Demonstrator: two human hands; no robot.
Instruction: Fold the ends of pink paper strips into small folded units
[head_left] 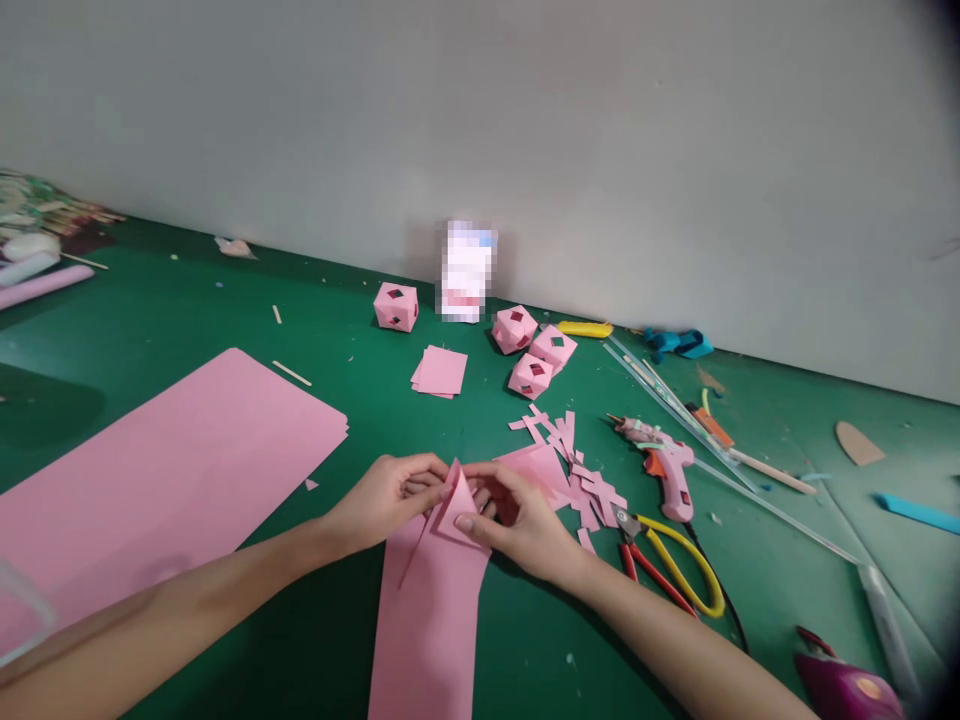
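Note:
Between both hands is a small folded piece of pink paper [459, 512], its pointed tip upward. My left hand [409, 490] pinches its left edge. My right hand [517, 515] grips the right side, with the thumb lying on the paper's face. Beneath the hands a long pink paper strip [425, 640] runs toward me. Just past the right hand lies more flat pink paper [541, 470], partly hidden by that hand. Narrow pink paper scraps [589, 490] are strewn to the right.
Several pink paper cubes with cut-out holes [396, 307] stand near a propped, blurred phone [466, 272]. Pink squares [441, 371] lie before it. Large pink sheets [187, 450] cover the left. A pink glue gun [660, 455], pliers [626, 525] and yellow-handled scissors [686, 570] are at right.

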